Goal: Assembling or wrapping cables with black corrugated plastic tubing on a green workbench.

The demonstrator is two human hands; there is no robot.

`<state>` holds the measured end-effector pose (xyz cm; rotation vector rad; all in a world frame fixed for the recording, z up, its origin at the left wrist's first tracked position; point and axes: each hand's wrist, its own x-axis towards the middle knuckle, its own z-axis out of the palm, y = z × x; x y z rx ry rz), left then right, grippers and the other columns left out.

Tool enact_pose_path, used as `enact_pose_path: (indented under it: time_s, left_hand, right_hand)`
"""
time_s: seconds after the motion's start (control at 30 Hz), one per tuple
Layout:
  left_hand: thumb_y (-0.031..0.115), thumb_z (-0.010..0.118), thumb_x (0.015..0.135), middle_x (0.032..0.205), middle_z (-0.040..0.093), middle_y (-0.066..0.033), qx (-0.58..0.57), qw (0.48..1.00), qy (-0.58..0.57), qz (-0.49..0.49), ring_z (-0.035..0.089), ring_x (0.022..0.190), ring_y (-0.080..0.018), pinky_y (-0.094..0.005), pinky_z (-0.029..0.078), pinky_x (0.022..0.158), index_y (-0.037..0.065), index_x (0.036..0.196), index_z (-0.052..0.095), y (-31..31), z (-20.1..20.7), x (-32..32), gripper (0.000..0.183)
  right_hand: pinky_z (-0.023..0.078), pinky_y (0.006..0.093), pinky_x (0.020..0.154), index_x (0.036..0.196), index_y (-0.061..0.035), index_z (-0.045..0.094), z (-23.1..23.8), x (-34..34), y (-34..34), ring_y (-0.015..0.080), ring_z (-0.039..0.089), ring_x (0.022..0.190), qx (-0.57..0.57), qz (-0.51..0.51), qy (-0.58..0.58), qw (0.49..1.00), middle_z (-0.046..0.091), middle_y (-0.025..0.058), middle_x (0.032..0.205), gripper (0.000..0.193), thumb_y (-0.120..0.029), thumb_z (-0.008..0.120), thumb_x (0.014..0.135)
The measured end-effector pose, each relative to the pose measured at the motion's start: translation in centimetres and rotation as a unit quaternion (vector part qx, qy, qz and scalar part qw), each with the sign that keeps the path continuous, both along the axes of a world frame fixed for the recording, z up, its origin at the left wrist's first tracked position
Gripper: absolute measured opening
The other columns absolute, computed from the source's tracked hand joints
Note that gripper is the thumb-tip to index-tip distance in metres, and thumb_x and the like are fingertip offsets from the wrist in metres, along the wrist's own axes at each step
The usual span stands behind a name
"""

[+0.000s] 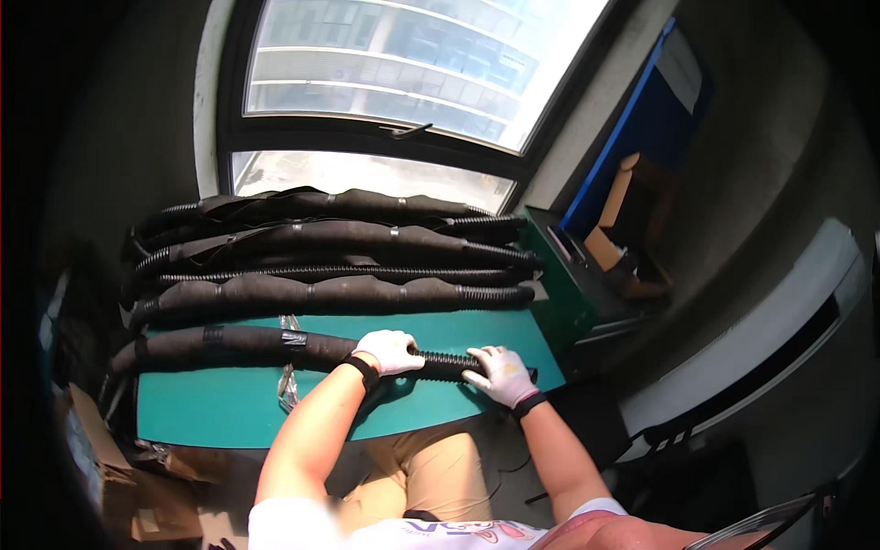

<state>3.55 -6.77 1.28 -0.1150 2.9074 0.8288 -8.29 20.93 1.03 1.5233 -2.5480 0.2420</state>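
Observation:
A long corrugated hose (444,366) lies across the near part of the green tabletop. A dark padded sleeve (252,343) covers its left length, with shiny black tape (294,339) wrapped round it. My left hand (390,352), in a white glove, is closed round the hose where the sleeve ends and the bare black ribs begin. Further right, my right hand (502,376), gloved too, grips the ribbed part close to its right end. Bare ribs show between the two hands. A strip of crinkled clear plastic (288,385) lies on the table, partly under the sleeve.
Several similar sleeved hoses (302,240) are piled along the back of the green table (211,412), below a window (394,64). Right of the table stand a dark green cabinet (561,284) and an opened cardboard box (616,225). More cardboard boxes (137,500) sit at the lower left.

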Motion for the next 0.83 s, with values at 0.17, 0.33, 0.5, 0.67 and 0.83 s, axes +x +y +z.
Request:
enact_pose_path:
  time_s: [0.17, 0.33, 0.5, 0.67, 0.83]
  left_hand:
    - [0.056, 0.063, 0.083, 0.12, 0.073, -0.0157, 0.009, 1.0, -0.006, 0.005, 0.068, 0.114, -0.0332, -0.0416, 0.051, 0.102, 0.013, 0.119, 0.076, 0.6, 0.7, -0.2, 0.057]
    - [0.055, 0.064, 0.083, 0.117, 0.075, -0.0153, -0.002, 1.0, -0.005, 0.013, 0.07, 0.11, -0.0328, -0.0409, 0.053, 0.1, 0.013, 0.117, 0.077, 0.3, 1.0, 0.4, 0.056]
    - [0.054, 0.066, 0.08, 0.115, 0.075, -0.0166, 0.005, 1.0, 0.003, 0.019, 0.07, 0.11, -0.0341, -0.0411, 0.053, 0.1, 0.013, 0.119, 0.076, 0.6, 0.9, 0.2, 0.058]
    - [0.053, 0.066, 0.079, 0.113, 0.075, -0.0175, 0.006, 1.0, 0.004, 0.024, 0.071, 0.108, -0.0341, -0.041, 0.053, 0.099, 0.012, 0.117, 0.077, 0.8, 1.0, 0.4, 0.057]
    - [0.051, 0.066, 0.079, 0.114, 0.075, -0.0187, 0.011, 0.999, 0.012, 0.028, 0.071, 0.109, -0.0347, -0.0406, 0.053, 0.1, 0.011, 0.117, 0.077, 0.7, 0.4, 0.5, 0.056]
  right_hand:
    - [0.053, 0.0455, 0.093, 0.122, -0.012, 0.069, -0.6, -0.1, 0.4, 0.034, 0.066, 0.105, -0.028, -0.012, 0.019, 0.999, 0.069, 0.0136, 0.115, 0.051, -0.049, 0.071, 0.087]
    - [0.052, 0.0459, 0.092, 0.119, -0.0117, 0.069, -0.4, 0.1, -0.4, 0.0334, 0.065, 0.104, -0.026, -0.011, -0.009, 1.0, 0.069, 0.0123, 0.113, 0.045, -0.039, 0.071, 0.083]
    - [0.052, 0.0456, 0.092, 0.116, -0.0118, 0.07, -0.4, 0.1, -0.4, 0.0334, 0.065, 0.102, -0.028, -0.025, -0.013, 0.999, 0.07, 0.0106, 0.11, 0.043, -0.037, 0.07, 0.081]
    - [0.053, 0.0449, 0.092, 0.113, -0.0107, 0.071, -0.8, 0.0, -0.3, 0.033, 0.065, 0.102, -0.041, -0.027, -0.014, 0.999, 0.07, 0.0108, 0.109, 0.04, -0.032, 0.068, 0.079]
    - [0.052, 0.0448, 0.093, 0.115, -0.0101, 0.07, -1.1, 0.1, -0.4, 0.0337, 0.066, 0.103, -0.04, -0.023, -0.013, 0.999, 0.071, 0.0121, 0.11, 0.042, -0.03, 0.069, 0.079]
